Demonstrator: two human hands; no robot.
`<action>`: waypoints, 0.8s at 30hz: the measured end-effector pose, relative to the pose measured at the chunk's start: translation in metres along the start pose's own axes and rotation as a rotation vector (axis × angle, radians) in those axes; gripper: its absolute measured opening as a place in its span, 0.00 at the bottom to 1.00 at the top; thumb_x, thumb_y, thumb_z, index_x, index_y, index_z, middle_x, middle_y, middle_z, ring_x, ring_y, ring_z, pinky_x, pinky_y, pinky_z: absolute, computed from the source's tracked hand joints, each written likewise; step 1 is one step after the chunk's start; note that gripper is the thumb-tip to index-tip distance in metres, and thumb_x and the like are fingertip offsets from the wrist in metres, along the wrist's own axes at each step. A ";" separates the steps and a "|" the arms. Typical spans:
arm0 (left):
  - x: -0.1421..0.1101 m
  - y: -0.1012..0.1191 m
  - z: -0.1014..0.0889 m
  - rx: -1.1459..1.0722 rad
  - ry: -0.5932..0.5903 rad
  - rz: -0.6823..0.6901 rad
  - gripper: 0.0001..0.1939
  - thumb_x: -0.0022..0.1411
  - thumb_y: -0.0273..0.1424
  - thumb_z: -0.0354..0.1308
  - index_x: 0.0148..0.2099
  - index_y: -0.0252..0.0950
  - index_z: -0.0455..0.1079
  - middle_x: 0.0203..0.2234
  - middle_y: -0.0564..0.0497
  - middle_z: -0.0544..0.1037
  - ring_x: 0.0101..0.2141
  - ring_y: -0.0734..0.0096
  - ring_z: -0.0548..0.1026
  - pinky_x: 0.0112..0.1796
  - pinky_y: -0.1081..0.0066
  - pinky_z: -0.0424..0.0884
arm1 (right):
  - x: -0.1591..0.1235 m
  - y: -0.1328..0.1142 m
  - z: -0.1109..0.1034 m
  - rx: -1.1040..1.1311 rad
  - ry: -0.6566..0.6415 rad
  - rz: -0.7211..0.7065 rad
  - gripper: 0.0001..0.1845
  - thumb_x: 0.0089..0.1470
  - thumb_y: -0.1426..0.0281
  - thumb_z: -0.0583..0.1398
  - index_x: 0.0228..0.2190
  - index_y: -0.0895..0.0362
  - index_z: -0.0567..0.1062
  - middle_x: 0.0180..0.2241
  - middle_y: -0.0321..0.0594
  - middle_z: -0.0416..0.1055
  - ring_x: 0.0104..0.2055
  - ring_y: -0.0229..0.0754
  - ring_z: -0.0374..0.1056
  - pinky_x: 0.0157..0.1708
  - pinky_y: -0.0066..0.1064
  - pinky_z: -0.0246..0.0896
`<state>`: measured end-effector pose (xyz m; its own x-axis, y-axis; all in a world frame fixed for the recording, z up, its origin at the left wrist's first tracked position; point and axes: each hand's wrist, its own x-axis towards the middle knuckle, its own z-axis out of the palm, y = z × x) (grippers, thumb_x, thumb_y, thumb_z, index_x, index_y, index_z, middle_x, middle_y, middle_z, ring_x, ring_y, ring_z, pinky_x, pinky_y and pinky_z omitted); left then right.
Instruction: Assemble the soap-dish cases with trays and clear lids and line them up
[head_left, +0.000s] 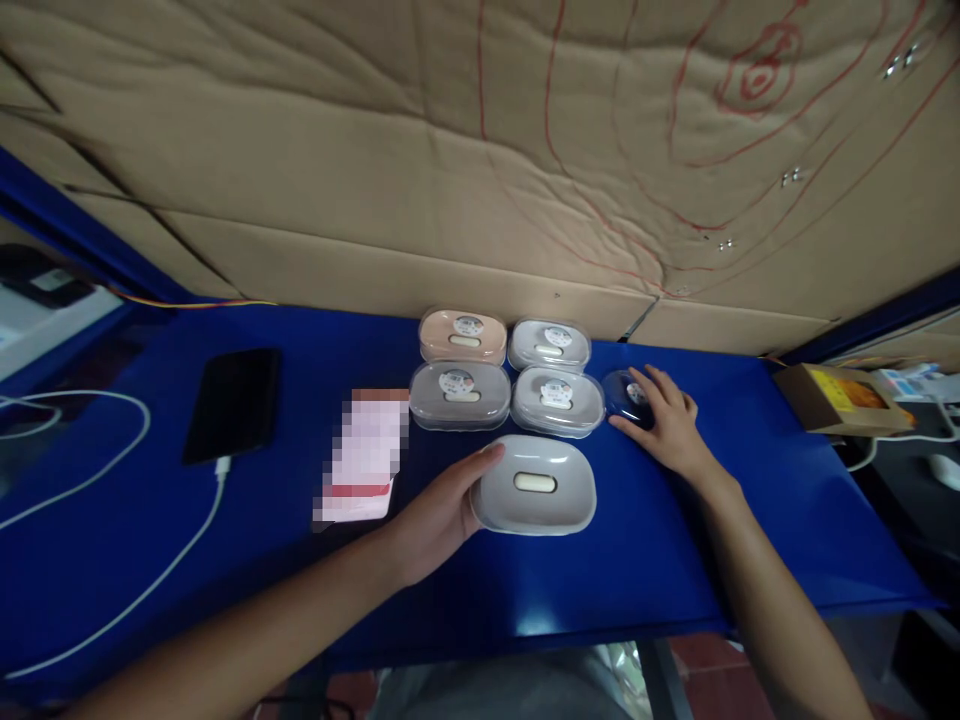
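My left hand grips a grey oval soap dish by its left end, thumb on the rim. The dish is held above the front of the table, its inside facing me, with a cream oblong piece in its middle. My right hand is closed around a clear lid with a round sticker, which rests on the table to the right. Beside the lid stand several lidded soap dishes in two rows: peach, pale grey, darker grey and light grey, each with a round sticker.
On the blue table lie a blurred-out phone and a black device with a white cable. A cardboard wall closes off the back. An open carton sits at the right edge, near a white mouse.
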<state>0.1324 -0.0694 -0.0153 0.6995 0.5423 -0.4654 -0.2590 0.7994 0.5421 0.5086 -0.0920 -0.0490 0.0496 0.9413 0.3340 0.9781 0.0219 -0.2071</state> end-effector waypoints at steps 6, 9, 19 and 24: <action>0.000 -0.002 0.001 0.036 -0.038 0.002 0.30 0.71 0.51 0.65 0.64 0.37 0.76 0.54 0.40 0.85 0.56 0.49 0.80 0.49 0.60 0.78 | 0.000 -0.020 -0.019 0.246 0.251 0.068 0.38 0.66 0.46 0.63 0.69 0.51 0.68 0.66 0.55 0.71 0.68 0.64 0.68 0.67 0.65 0.63; -0.002 -0.003 0.004 0.028 -0.115 -0.013 0.34 0.70 0.55 0.63 0.70 0.42 0.69 0.62 0.38 0.79 0.61 0.41 0.76 0.52 0.46 0.78 | -0.017 -0.062 -0.028 0.321 0.189 -0.198 0.44 0.65 0.43 0.62 0.73 0.47 0.62 0.71 0.55 0.64 0.73 0.68 0.62 0.68 0.66 0.61; -0.004 -0.011 0.005 -0.006 -0.251 0.005 0.31 0.70 0.54 0.64 0.69 0.49 0.70 0.67 0.43 0.74 0.65 0.46 0.72 0.59 0.51 0.74 | -0.045 -0.123 -0.008 0.368 -0.008 -0.561 0.51 0.61 0.37 0.62 0.74 0.46 0.56 0.69 0.56 0.63 0.73 0.68 0.60 0.65 0.67 0.63; -0.003 -0.018 0.000 0.095 -0.224 0.051 0.31 0.71 0.55 0.61 0.70 0.50 0.70 0.65 0.46 0.76 0.67 0.46 0.70 0.63 0.51 0.68 | -0.044 -0.121 -0.014 0.376 -0.018 -0.570 0.51 0.62 0.37 0.60 0.75 0.48 0.56 0.70 0.57 0.62 0.74 0.66 0.58 0.67 0.65 0.62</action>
<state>0.1352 -0.0852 -0.0236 0.8200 0.5021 -0.2748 -0.2416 0.7388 0.6292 0.3908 -0.1411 -0.0263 -0.4589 0.7536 0.4706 0.7135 0.6282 -0.3102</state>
